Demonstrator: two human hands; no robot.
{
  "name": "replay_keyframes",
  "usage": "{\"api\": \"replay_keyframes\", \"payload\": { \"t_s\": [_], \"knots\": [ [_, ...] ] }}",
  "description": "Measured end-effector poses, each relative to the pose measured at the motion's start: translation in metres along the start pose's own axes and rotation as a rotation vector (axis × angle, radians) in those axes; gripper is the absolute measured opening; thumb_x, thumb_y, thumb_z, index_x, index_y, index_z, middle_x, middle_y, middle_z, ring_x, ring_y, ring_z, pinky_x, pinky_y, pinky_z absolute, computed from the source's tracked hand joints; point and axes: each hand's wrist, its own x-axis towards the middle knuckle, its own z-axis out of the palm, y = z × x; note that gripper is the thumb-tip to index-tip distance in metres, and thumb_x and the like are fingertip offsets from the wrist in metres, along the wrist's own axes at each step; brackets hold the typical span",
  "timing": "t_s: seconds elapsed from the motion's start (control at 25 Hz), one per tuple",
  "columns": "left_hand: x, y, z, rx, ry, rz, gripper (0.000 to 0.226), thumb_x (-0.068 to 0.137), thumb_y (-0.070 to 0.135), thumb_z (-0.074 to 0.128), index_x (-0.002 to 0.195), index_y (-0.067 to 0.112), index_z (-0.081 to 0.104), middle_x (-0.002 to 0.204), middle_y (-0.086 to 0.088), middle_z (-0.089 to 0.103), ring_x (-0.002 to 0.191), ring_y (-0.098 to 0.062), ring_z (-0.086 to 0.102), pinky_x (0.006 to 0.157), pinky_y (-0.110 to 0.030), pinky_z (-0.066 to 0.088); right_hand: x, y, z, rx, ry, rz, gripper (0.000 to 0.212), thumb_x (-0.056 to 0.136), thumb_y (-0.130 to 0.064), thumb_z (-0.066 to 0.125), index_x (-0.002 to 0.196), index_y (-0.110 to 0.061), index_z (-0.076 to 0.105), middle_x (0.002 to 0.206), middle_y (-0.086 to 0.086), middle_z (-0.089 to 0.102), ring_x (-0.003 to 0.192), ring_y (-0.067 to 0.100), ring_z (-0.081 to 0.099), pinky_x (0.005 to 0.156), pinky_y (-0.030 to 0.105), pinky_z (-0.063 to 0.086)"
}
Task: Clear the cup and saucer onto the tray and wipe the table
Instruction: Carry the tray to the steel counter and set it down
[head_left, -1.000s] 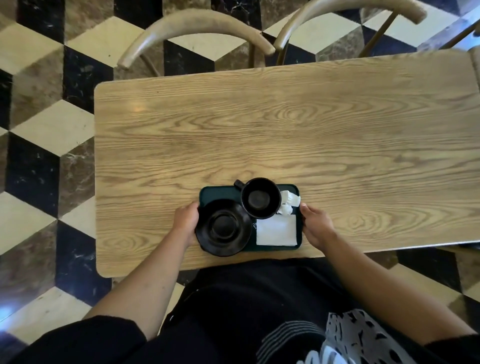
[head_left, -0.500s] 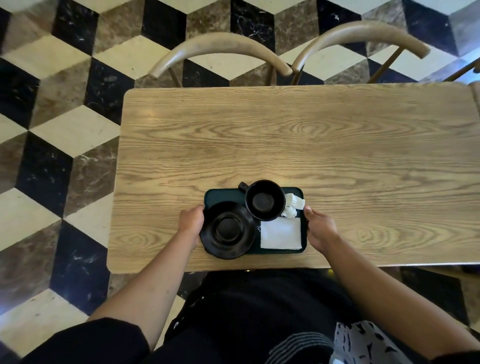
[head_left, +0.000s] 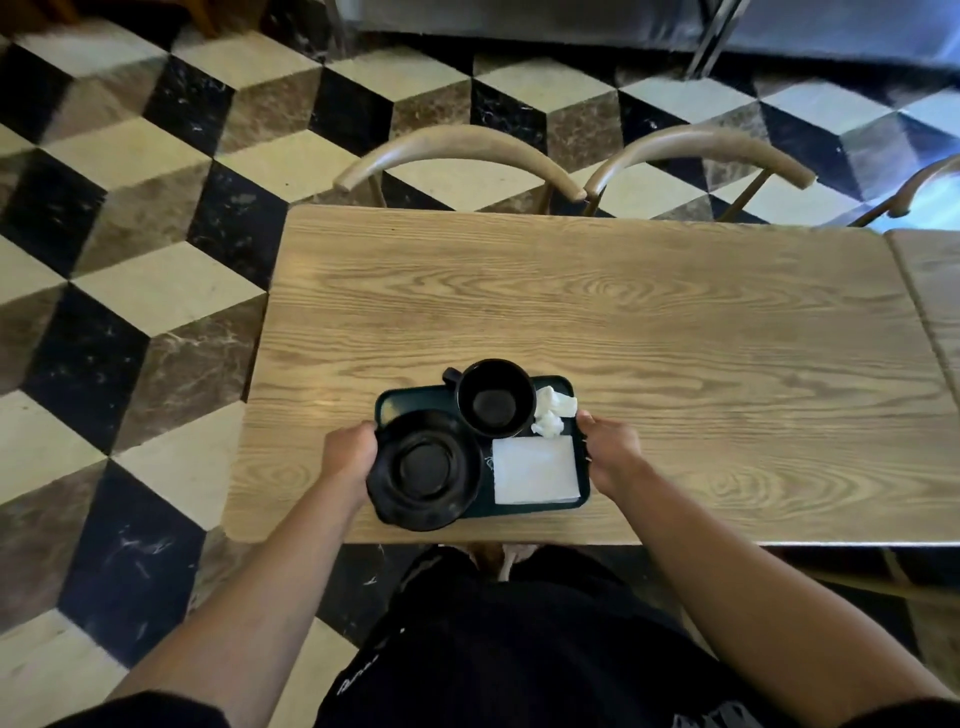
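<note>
A dark green tray (head_left: 410, 402) is over the near edge of the wooden table (head_left: 597, 312). On it are a black saucer (head_left: 425, 470) at the front left, a black cup (head_left: 496, 397) behind it, a crumpled white tissue (head_left: 553, 410) and a flat white napkin (head_left: 535, 470). My left hand (head_left: 349, 452) grips the tray's left edge beside the saucer. My right hand (head_left: 609, 449) grips the tray's right edge. Whether the tray rests on the table or is lifted just above it, I cannot tell.
Two curved wooden chair backs (head_left: 457, 150) (head_left: 701, 150) stand at the table's far side. A second table (head_left: 935, 291) abuts on the right, with another chair back (head_left: 930, 187) behind it. Black, white and brown checkered floor (head_left: 130, 291) lies to the left.
The view has pulled back and up, so the table looks smaller and more floor shows. Both hands keep their grip on the tray's edges; the tray holds its spot near the front edge.
</note>
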Motion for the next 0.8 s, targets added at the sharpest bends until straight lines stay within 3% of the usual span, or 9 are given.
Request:
{"api": "replay_keyframes", "payload": {
  "t_s": [0.28,0.52,0.8],
  "knots": [
    [-0.028,-0.013,-0.054,-0.097,0.094,0.014,0.014,0.092,0.013,0.062,0.086,0.002,0.067,0.089,-0.019,0.069,0.082,-0.032,0.066,0.068,-0.036,0.049,-0.025,0.004,0.023,-0.05,-0.13,-0.021,0.018,0.103,-0.014,0.06,0.101,-0.003,0.074,0.089,0.008,0.075,0.067,0.021,0.069,0.046,0.027,0.053],
    [-0.054,-0.047,-0.105,-0.137,0.224,-0.025,0.021,0.091,0.019,0.062,0.087,-0.001,0.068,0.088,-0.024,0.07,0.081,-0.034,0.066,0.067,-0.042,0.047,-0.034,0.005,0.059,-0.176,-0.269,-0.019,0.018,0.101,-0.018,0.064,0.094,-0.005,0.074,0.095,0.012,0.077,0.073,0.026,0.072,0.06,0.035,0.055],
    [-0.082,-0.082,-0.168,-0.23,0.345,-0.073,0.029,0.085,0.026,0.064,0.097,0.0,0.069,0.099,-0.024,0.074,0.095,-0.041,0.071,0.076,-0.05,0.057,-0.062,0.026,0.108,-0.361,-0.375,-0.043,0.021,0.098,-0.017,0.068,0.111,-0.002,0.074,0.106,0.014,0.076,0.094,0.034,0.074,0.079,0.049,0.062]
  ]
}}
